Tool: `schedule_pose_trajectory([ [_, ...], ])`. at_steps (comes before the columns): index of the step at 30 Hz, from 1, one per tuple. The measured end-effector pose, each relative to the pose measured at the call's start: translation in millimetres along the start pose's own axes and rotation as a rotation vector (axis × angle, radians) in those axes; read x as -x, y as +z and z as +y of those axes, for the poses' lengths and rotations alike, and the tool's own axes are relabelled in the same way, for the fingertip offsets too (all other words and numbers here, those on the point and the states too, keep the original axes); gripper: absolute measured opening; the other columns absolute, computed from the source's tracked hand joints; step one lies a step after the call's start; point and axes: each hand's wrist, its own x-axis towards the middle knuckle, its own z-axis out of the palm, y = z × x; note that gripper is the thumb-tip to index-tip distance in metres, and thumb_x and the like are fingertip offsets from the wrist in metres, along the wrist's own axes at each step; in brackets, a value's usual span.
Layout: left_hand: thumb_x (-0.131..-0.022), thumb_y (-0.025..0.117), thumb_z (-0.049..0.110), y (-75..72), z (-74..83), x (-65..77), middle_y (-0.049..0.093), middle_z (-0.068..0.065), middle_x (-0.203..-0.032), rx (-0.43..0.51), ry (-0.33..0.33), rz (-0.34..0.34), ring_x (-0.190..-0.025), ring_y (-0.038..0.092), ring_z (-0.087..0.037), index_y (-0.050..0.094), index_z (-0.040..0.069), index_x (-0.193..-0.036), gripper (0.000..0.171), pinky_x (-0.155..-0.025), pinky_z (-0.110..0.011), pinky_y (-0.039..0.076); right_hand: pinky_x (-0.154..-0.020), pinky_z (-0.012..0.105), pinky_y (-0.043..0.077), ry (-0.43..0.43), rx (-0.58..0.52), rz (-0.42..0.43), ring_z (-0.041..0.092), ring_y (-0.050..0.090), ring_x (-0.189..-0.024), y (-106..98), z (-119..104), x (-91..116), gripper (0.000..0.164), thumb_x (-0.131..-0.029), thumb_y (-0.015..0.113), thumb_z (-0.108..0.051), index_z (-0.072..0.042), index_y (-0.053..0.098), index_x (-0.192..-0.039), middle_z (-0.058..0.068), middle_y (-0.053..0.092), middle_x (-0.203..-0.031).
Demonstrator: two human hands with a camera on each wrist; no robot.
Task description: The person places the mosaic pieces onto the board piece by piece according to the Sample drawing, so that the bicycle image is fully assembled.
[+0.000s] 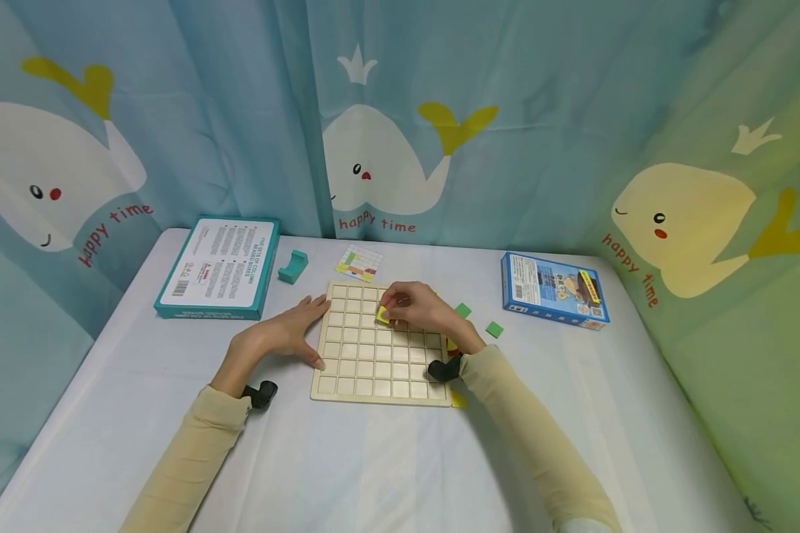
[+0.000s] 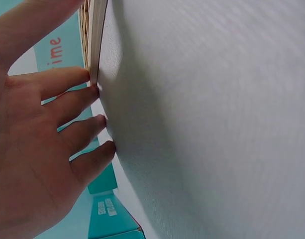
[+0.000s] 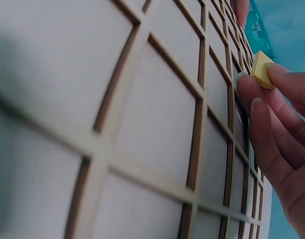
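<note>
A pale wooden grid board [image 1: 365, 368] lies on the table in the head view. Over its upper part my right hand [image 1: 418, 308] pinches a yellow square tile [image 1: 383, 315] between thumb and fingers. The right wrist view shows that yellow tile [image 3: 262, 70] tilted, close above the grid's cells. My left hand [image 1: 292, 330] rests at the board's left side with fingers spread, thumb and fingertips touching the edge. In the left wrist view, straight fingers [image 2: 75, 107] meet the board's side [image 2: 96, 45]. Some tiles right of the board are partly hidden by my right arm.
A patterned card [image 1: 359, 263] and a teal holder [image 1: 293, 266] lie behind the board. A teal-edged box [image 1: 216, 266] sits back left, a blue box [image 1: 555, 289] back right. Green tiles [image 1: 495, 329] and a yellow piece [image 1: 458, 400] lie to the board's right.
</note>
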Motion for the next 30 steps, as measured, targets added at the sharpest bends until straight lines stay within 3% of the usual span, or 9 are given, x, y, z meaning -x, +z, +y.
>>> schedule_pose_trajectory([
  [14, -0.078, 0.091, 0.027, -0.4, -2.3, -2.0, 0.009, -0.018, -0.173, -0.002, -0.003, -0.008, -0.159, 0.001, -0.041, 0.02, 0.002, -0.164, 0.114, -0.127, -0.062, 0.014, -0.071, 0.025, 0.055, -0.023, 0.096, -0.023, 0.014, 0.07, -0.076, 13, -12, -15, 0.01, -0.095, 0.072, -0.008, -0.005, 0.072, -0.104, 0.007, 0.073, -0.092],
  [21, -0.079, 0.09, 0.029, 5.9, -2.5, -1.3, 0.007, -0.017, -0.173, 0.005, -0.001, -0.02, -0.16, 0.0, -0.041, 0.018, 0.002, -0.164, 0.115, -0.127, -0.062, 0.015, -0.08, 0.027, 0.056, -0.036, 0.22, -0.036, 0.011, 0.07, -0.081, 21, -13, -14, 0.009, -0.095, 0.074, -0.012, -0.007, 0.075, -0.103, 0.004, 0.075, -0.092],
  [30, -0.079, 0.09, 0.03, -0.4, -0.2, -2.0, 0.004, -0.017, -0.174, -0.012, -0.007, -0.022, -0.16, -0.002, -0.04, 0.015, 0.002, -0.164, 0.117, -0.127, -0.062, 0.014, -0.077, 0.026, 0.056, -0.067, 0.319, -0.011, 0.013, 0.069, -0.085, 23, -20, -20, 0.009, -0.094, 0.076, -0.012, -0.007, 0.079, -0.1, 0.006, 0.077, -0.099],
])
